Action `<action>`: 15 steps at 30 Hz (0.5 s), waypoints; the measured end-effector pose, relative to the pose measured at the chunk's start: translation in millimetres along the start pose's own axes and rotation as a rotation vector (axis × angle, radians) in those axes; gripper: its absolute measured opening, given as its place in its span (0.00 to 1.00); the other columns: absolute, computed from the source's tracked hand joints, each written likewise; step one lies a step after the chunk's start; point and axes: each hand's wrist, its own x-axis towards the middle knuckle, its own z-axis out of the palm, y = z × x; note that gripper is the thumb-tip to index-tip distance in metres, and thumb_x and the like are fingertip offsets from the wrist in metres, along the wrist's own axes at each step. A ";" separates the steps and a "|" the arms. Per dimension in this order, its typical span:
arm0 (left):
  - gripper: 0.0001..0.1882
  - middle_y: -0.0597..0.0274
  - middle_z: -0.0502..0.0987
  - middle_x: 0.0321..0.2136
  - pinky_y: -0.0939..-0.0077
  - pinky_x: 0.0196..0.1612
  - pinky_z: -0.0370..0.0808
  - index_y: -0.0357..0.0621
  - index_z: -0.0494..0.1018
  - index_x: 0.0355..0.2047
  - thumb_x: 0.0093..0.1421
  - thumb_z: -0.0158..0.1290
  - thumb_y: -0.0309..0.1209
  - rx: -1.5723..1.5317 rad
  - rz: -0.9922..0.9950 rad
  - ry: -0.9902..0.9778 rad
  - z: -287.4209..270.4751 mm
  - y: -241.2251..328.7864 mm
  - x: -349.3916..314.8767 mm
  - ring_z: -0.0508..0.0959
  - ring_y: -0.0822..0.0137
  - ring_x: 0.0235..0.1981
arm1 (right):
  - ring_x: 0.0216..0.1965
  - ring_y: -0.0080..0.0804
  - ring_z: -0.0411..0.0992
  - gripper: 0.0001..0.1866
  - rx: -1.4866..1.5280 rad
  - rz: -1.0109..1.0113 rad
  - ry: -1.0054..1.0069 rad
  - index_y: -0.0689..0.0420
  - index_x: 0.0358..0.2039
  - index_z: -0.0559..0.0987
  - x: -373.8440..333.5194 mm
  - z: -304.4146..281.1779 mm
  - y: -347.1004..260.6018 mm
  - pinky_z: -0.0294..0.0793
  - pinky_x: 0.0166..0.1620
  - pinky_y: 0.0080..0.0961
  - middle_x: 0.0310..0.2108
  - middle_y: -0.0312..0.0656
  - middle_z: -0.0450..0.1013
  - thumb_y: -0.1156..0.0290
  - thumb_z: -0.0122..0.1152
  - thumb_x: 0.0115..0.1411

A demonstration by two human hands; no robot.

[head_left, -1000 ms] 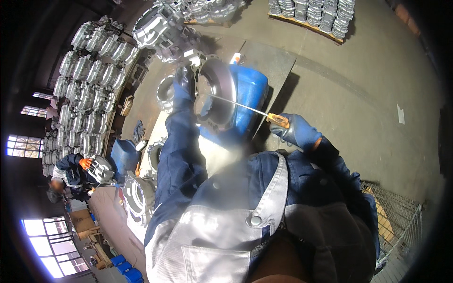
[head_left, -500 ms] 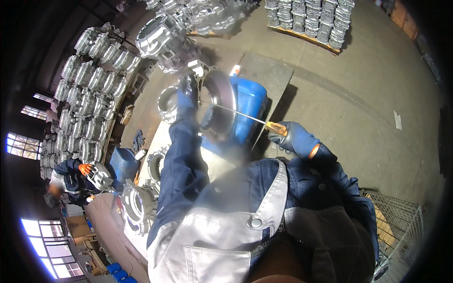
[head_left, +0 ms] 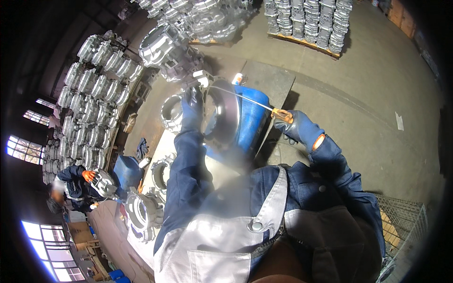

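My right hand (head_left: pixel 303 130), in a blue and black glove, is closed round the orange-yellow handle of a long screwdriver-like tool (head_left: pixel 253 102). Its thin metal shaft points left, the end at the upper rim of a metal housing (head_left: pixel 227 113). That ring-shaped casting stands on edge, its dark inner wall towards the right, against a blue plastic canister (head_left: pixel 257 109). My left hand (head_left: pixel 192 106), gloved alike, grips the housing's left side; its fingertips are partly hidden. Just left of that hand lies a smaller ring casting (head_left: pixel 172 113).
More castings (head_left: pixel 141 214) stand along the pale table (head_left: pixel 160 141) at left, near a second blue canister (head_left: pixel 126 172). A co-worker with orange gloves (head_left: pixel 88 176) handles a casting there. Stacked castings (head_left: pixel 309 21) rest on pallets behind. A wire cage (head_left: pixel 403 221) stands at lower right.
The tool's end has moved up along the housing to its upper rim, and its shaft slants more. Both hands keep their holds. The whole view has shifted slightly.
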 end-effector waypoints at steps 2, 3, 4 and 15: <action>0.24 0.57 0.71 0.49 0.73 0.53 0.66 0.37 0.66 0.54 0.65 0.50 0.43 -0.034 0.108 -0.154 0.2 2.8 -1.2 0.69 0.68 0.50 | 0.29 0.28 0.75 0.25 0.006 -0.064 -0.056 0.49 0.55 0.74 6.6 -0.5 4.9 0.75 0.33 0.23 0.34 0.43 0.78 0.51 0.57 0.61; 0.25 0.57 0.71 0.50 0.73 0.54 0.66 0.37 0.66 0.54 0.65 0.50 0.43 -0.064 0.204 -0.267 -1.1 4.2 -3.5 0.69 0.67 0.51 | 0.26 0.27 0.74 0.26 0.013 -0.193 -0.118 0.49 0.55 0.73 9.6 1.1 8.3 0.74 0.30 0.23 0.29 0.42 0.77 0.50 0.56 0.61; 0.24 0.57 0.71 0.50 0.73 0.54 0.66 0.38 0.66 0.54 0.65 0.50 0.43 -0.004 0.164 -0.215 0.0 6.1 -2.0 0.69 0.67 0.51 | 0.22 0.26 0.73 0.27 -0.026 -0.268 -0.128 0.50 0.55 0.73 12.6 0.6 12.5 0.73 0.27 0.23 0.24 0.41 0.75 0.48 0.56 0.60; 0.23 0.55 0.75 0.45 0.70 0.47 0.70 0.38 0.70 0.51 0.65 0.49 0.44 0.094 0.201 -0.180 -4.2 0.1 10.9 0.72 0.66 0.44 | 0.23 0.23 0.72 0.21 0.038 -0.271 0.078 0.48 0.51 0.75 26.3 0.1 22.2 0.74 0.29 0.23 0.32 0.38 0.78 0.54 0.59 0.59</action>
